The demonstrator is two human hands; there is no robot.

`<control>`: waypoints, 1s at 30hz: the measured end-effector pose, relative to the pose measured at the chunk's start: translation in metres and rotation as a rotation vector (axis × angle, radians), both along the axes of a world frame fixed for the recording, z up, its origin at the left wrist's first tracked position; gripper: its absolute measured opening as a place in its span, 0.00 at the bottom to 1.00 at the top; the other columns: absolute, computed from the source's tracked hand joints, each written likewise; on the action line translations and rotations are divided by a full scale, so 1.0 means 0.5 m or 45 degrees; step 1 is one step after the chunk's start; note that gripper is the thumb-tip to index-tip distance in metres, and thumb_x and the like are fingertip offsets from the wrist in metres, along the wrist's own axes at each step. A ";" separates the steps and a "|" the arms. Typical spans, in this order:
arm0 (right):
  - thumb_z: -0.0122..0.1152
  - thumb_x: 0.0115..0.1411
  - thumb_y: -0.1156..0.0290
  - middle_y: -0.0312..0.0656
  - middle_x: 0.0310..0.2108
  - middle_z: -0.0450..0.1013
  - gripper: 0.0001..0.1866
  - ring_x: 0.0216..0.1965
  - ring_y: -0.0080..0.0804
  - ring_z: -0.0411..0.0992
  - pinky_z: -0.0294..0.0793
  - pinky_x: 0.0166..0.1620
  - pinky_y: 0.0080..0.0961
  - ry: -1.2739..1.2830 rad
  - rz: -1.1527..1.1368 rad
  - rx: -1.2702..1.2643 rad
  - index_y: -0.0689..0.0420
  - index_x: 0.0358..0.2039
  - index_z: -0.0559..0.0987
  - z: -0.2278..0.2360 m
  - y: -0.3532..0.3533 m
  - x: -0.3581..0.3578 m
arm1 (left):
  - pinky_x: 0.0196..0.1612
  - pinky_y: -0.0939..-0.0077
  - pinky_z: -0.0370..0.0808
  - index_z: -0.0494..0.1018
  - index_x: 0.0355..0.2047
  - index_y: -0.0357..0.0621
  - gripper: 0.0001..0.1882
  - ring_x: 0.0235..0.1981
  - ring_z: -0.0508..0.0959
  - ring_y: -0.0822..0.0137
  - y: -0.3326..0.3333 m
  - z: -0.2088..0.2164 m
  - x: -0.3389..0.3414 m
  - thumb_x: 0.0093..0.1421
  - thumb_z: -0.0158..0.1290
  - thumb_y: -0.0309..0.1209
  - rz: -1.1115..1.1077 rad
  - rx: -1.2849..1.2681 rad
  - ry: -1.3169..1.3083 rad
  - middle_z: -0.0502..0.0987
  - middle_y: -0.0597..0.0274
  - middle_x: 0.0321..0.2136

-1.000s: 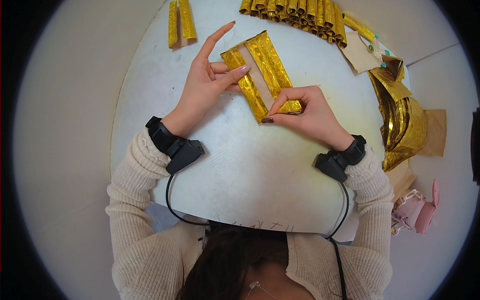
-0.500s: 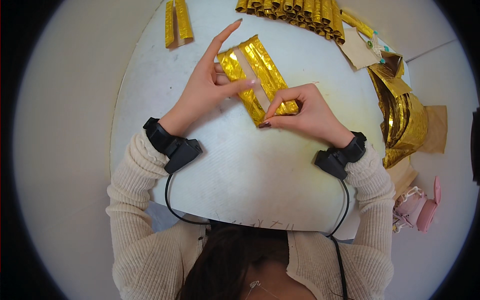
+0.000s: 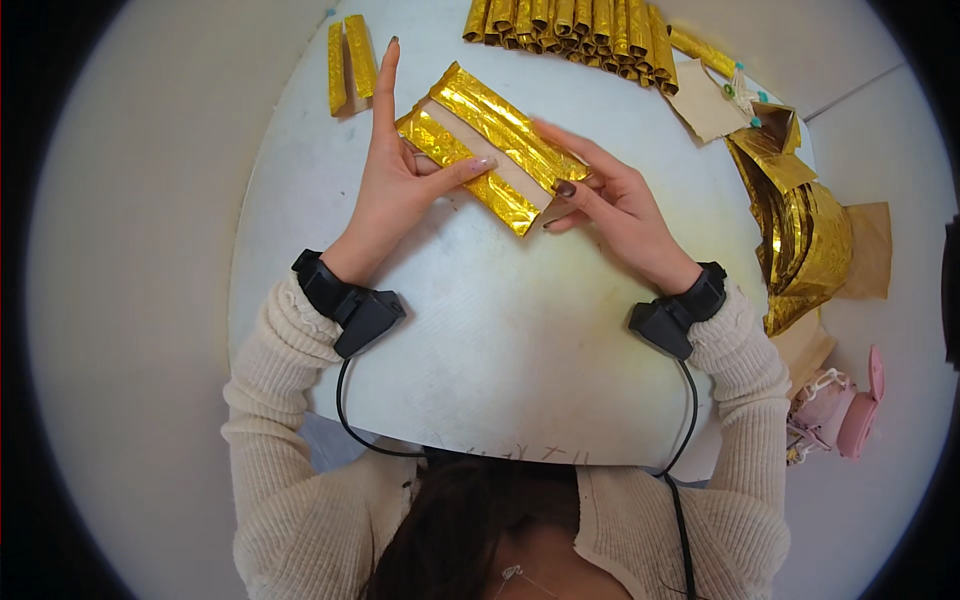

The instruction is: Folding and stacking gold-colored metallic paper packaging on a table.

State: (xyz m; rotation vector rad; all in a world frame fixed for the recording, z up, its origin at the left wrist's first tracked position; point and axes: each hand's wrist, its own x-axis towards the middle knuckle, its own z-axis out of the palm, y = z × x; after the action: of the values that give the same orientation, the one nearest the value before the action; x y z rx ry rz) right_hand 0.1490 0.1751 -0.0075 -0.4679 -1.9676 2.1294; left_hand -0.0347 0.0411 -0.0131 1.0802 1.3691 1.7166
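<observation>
A sheet of gold foil paper (image 3: 500, 122), its two long sides folded inward over a pale brown strip, is held above the white table. My left hand (image 3: 395, 185) grips its left part, thumb on top and other fingers beneath, the index finger pointing up and away. My right hand (image 3: 622, 205) pinches the right end, thumb on the near corner and fingers along the far edge and under it. Beyond my left hand lies another folded gold paper piece (image 3: 362, 62), standing open along its middle.
Rolled gold paper tubes (image 3: 580, 30) are stacked at the far edge. To the right sit a thick stack of gold foil sheets (image 3: 815, 235), a brown paper piece (image 3: 705, 100) and a small white-and-teal corded item (image 3: 742, 92). A pink lidded container (image 3: 840, 415) is beside the table (image 3: 500, 350).
The foil paper has turned and shifted slightly left. My right hand has moved from pinching the near corner to spreading round the right end; my left hand has drifted left.
</observation>
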 end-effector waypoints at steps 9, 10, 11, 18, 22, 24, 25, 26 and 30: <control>0.51 0.62 0.79 0.46 0.29 0.77 0.17 0.30 0.22 0.75 0.77 0.34 0.15 -0.010 -0.180 -0.076 0.57 0.48 0.58 -0.011 0.014 0.001 | 0.46 0.71 0.79 0.39 0.67 0.58 0.45 0.47 0.77 0.64 -0.002 0.007 0.008 0.57 0.54 0.19 0.065 0.007 0.011 0.70 0.53 0.51; 0.52 0.63 0.79 0.46 0.29 0.76 0.15 0.29 0.22 0.75 0.77 0.32 0.15 -0.007 -0.162 -0.061 0.56 0.43 0.56 -0.015 0.016 0.002 | 0.45 0.74 0.79 0.45 0.67 0.53 0.40 0.47 0.77 0.65 -0.002 0.008 0.006 0.59 0.53 0.22 0.156 -0.010 -0.022 0.70 0.53 0.50; 0.52 0.63 0.78 0.47 0.29 0.76 0.15 0.29 0.22 0.75 0.77 0.31 0.14 -0.005 -0.144 -0.046 0.55 0.39 0.54 -0.018 0.019 0.003 | 0.45 0.74 0.79 0.45 0.67 0.53 0.40 0.47 0.77 0.65 -0.002 0.011 0.000 0.59 0.53 0.22 0.154 -0.011 -0.023 0.70 0.53 0.50; 0.55 0.61 0.78 0.45 0.27 0.76 0.14 0.27 0.20 0.75 0.76 0.28 0.13 -0.014 -0.124 -0.047 0.54 0.32 0.58 -0.026 0.022 -0.001 | 0.32 0.86 0.76 0.70 0.50 0.36 0.19 0.32 0.79 0.77 -0.008 -0.029 -0.054 0.60 0.55 0.30 0.190 -0.165 -0.333 0.79 0.59 0.37; 0.58 0.59 0.78 0.42 0.23 0.76 0.15 0.25 0.18 0.74 0.76 0.26 0.11 -0.036 -0.228 0.014 0.54 0.28 0.59 -0.019 0.022 -0.001 | 0.36 0.82 0.76 0.71 0.48 0.36 0.16 0.33 0.80 0.74 -0.011 -0.034 -0.057 0.61 0.53 0.29 0.214 -0.311 -0.156 0.80 0.59 0.34; 0.59 0.59 0.78 0.41 0.22 0.76 0.15 0.24 0.17 0.74 0.76 0.26 0.11 -0.009 -0.305 0.026 0.54 0.28 0.59 -0.021 0.026 0.000 | 0.32 0.86 0.75 0.70 0.49 0.36 0.17 0.31 0.79 0.75 -0.006 -0.032 -0.047 0.61 0.54 0.29 0.206 -0.260 -0.146 0.80 0.59 0.33; 0.59 0.59 0.79 0.41 0.23 0.76 0.15 0.24 0.18 0.75 0.76 0.27 0.11 0.046 -0.351 0.017 0.54 0.28 0.59 -0.025 0.031 0.000 | 0.28 0.89 0.74 0.69 0.49 0.36 0.17 0.30 0.79 0.77 -0.002 -0.030 -0.041 0.61 0.55 0.29 0.196 -0.208 -0.136 0.81 0.58 0.32; 0.59 0.58 0.79 0.41 0.23 0.77 0.15 0.25 0.18 0.75 0.76 0.27 0.11 0.102 -0.397 0.008 0.54 0.27 0.60 -0.027 0.034 0.000 | 0.28 0.89 0.74 0.69 0.49 0.36 0.17 0.30 0.79 0.77 -0.001 -0.024 -0.035 0.61 0.55 0.29 0.196 -0.209 -0.134 0.81 0.58 0.32; 0.60 0.58 0.79 0.42 0.24 0.77 0.13 0.26 0.18 0.75 0.76 0.28 0.11 0.151 -0.436 0.053 0.55 0.27 0.62 -0.026 0.034 0.004 | 0.29 0.82 0.78 0.61 0.49 0.39 0.17 0.33 0.80 0.71 -0.002 -0.006 -0.002 0.63 0.52 0.30 0.197 -0.211 -0.105 0.80 0.54 0.35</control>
State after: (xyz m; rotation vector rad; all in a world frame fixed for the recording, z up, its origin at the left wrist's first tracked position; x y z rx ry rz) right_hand 0.1508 0.1921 -0.0205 -0.6069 -1.7216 1.8564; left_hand -0.0357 0.0399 -0.0163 0.8220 1.5463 1.7021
